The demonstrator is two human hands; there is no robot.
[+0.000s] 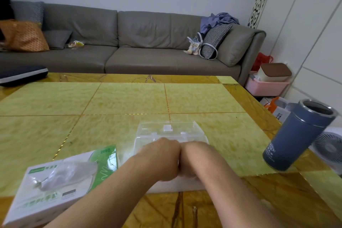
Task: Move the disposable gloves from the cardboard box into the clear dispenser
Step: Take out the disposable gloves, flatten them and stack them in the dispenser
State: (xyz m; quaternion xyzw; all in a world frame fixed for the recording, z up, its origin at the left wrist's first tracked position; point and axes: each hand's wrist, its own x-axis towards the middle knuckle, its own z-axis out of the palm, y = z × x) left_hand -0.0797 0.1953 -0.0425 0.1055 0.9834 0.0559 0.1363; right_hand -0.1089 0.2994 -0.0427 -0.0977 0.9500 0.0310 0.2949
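Head view of a yellow-green tiled counter [129, 98] with a grey sofa [129, 42] behind it. The clear dispenser [167, 131] sits near the front middle of the counter, its transparent lid raised toward the sofa side. Both forearms reach in from the lower edge and meet over the dispenser's near half. The left hand [162, 161] and the right hand [190, 161] are pressed side by side, knuckles up, fingers bent downward into the dispenser's opening; the fingertips are hidden behind the backs of the hands, so whether they grip gloves or press on them cannot be told. A pale whitish mass shows just below the hands at the dispenser's front edge; it is too blurred to identify.

The cardboard box [55, 190], white with green printing, lies flat on the counter to the left of the dispenser, just beside the left forearm. A bunch of clear disposable gloves [64, 174] sticks out of the opening in its top face and lies crumpled across the box.

At the right edge of the counter stands a blue-grey tumbler [298, 135] with a metal rim and no lid, well apart from the dispenser. Beyond that edge, a white fan [329, 146] and a pink basket [264, 87] are on the floor. Cushions and clothing lie on the sofa.
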